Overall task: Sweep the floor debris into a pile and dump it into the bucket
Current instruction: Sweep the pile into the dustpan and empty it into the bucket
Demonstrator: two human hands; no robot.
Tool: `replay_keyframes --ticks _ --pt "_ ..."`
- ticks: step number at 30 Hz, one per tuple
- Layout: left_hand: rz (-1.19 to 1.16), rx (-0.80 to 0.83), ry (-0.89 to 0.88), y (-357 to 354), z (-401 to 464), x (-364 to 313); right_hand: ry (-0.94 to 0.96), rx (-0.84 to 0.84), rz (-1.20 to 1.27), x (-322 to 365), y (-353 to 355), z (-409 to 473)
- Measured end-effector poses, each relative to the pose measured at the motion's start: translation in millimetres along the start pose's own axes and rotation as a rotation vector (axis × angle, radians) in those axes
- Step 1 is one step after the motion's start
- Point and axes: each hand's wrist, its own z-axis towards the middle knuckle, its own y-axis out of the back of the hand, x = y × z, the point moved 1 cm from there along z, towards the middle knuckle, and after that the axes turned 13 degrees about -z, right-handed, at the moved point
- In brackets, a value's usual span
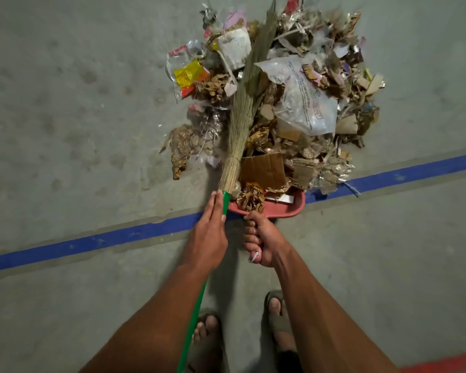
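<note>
A large debris pile (301, 103) of cardboard scraps, plastic bags and wrappers lies on the concrete floor ahead of me. A grass broom (242, 109) with a green handle lies across the pile's left half, bristles pointing away. My left hand (209, 232) grips the green handle just below the bristle bundle. A red dustpan (283, 208) sits at the pile's near edge, holding cardboard and crumpled scraps. My right hand (261, 240) is closed around the dustpan's handle. No bucket is in view.
A blue tape line (92, 242) crosses the grey floor diagonally under the dustpan. My two sandalled feet (277, 319) stand just behind my hands. A red strip (447, 366) shows at the bottom right corner.
</note>
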Motion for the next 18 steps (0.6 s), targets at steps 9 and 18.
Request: replay_keyframes --ticks 9,18 --pt "0.025 -0.021 -0.045 42.4 -54.3 -30.1 -0.007 -0.013 -0.157 -12.7 -13.2 -83.1" --pt "0.085 0.01 -0.138 91.2 -109.5 -86.7 0.063 -0.023 -0.148 11.1 -44.1 -171.2"
